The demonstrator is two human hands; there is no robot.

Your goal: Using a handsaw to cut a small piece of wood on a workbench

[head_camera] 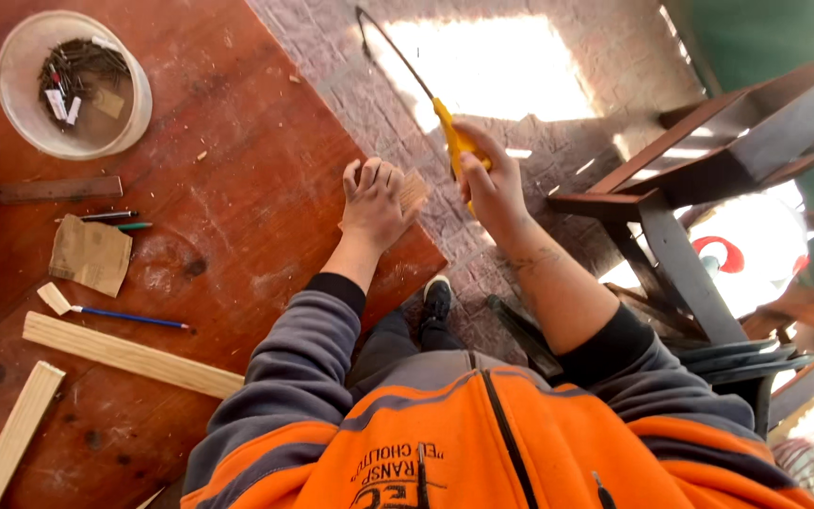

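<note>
My left hand [374, 203] presses flat on a small piece of light wood [414, 191] that lies at the edge of the red-brown table [237, 170] and sticks out past it. My right hand [490, 179] grips the yellow handle of a coping saw [448, 127], just right of the wood. The saw's thin dark frame arcs away over the stone floor. Where the blade meets the wood is hidden behind my hands.
A white plastic tub of nails [75, 83] stands at the table's far left. Sandpaper [91, 253], pencils [129, 318], a dark strip [49, 190] and two wood slats [129, 356] lie on the table. A dark wooden frame [699, 160] stands to the right.
</note>
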